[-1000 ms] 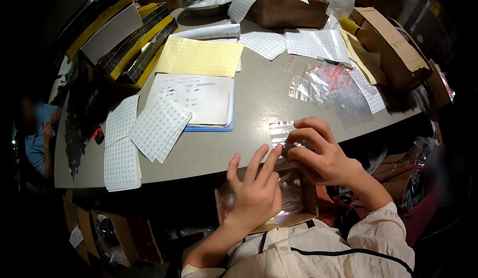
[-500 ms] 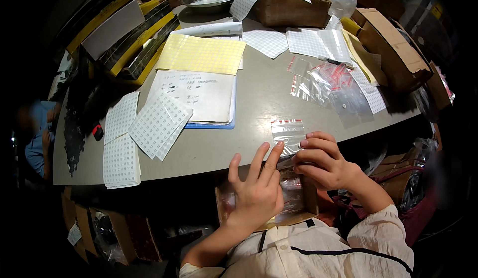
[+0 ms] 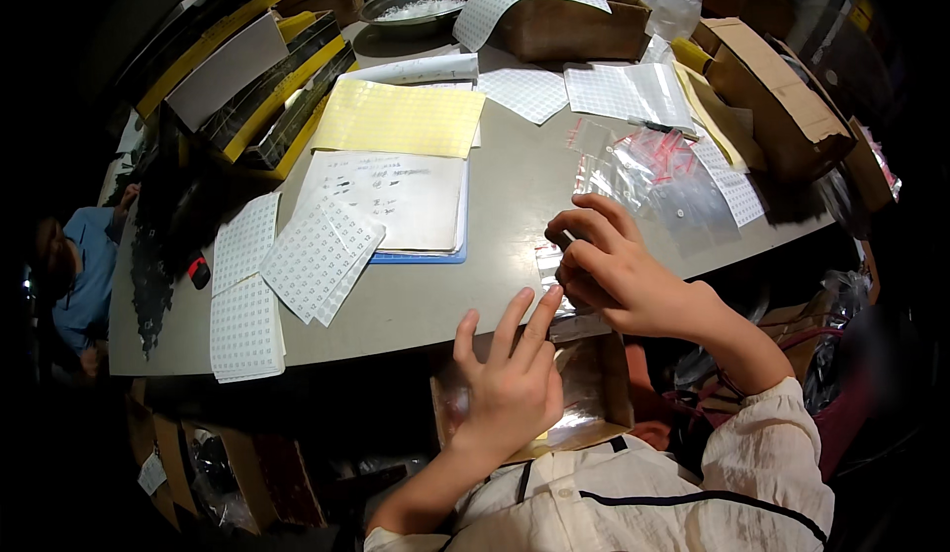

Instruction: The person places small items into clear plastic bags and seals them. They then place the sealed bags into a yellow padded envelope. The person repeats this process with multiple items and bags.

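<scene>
A small clear zip bag lies at the table's near edge, mostly covered by my right hand. My left hand has its fingers stretched apart, the index fingertip at the bag's lower left. Over the bag is my right hand, its fingers curled and the tips close together. Whatever is between those tips is hidden. Below both hands, an open cardboard box at my lap contains clear plastic bags.
Sticker sheets and an open notebook lie to the left, with a yellow sheet behind. More zip bags are piled at right. Boxes line the far side. Someone in blue is at far left.
My right hand has moved left and up across the bag, from its right edge to its top, with the fingers more curled. My left hand has stayed almost still.
</scene>
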A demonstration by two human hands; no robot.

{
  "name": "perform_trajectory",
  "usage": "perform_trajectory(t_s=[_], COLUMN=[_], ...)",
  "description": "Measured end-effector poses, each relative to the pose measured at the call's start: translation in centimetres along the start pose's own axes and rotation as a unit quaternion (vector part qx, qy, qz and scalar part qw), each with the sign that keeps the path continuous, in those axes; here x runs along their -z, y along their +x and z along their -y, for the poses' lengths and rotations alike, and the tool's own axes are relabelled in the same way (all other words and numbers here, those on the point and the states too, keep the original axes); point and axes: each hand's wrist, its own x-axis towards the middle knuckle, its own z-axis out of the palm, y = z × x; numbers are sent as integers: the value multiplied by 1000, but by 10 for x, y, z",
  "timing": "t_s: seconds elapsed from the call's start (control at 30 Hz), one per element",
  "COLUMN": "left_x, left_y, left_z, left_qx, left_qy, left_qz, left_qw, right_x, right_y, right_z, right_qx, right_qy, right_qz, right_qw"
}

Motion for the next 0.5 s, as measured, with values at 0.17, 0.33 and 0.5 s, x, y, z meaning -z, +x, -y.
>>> perform_trajectory(t_s=[0.17, 0.33, 0.5], left_x=[14, 61, 74], left_y=[0, -11, -32], left_z=[7, 24, 43], left_qx=[1, 66, 212], left_qy=[-98, -231, -443], left_qz=[-14, -78, -168], left_qw=[995, 967, 854], right_x=[6, 21, 14], right_y=[5, -7, -27], right_z=[-8, -16, -16], right_qx=[-76, -80, -70], right_qy=[58, 143, 148], right_qz=[-5, -7, -75], right_qw=[995, 987, 984])
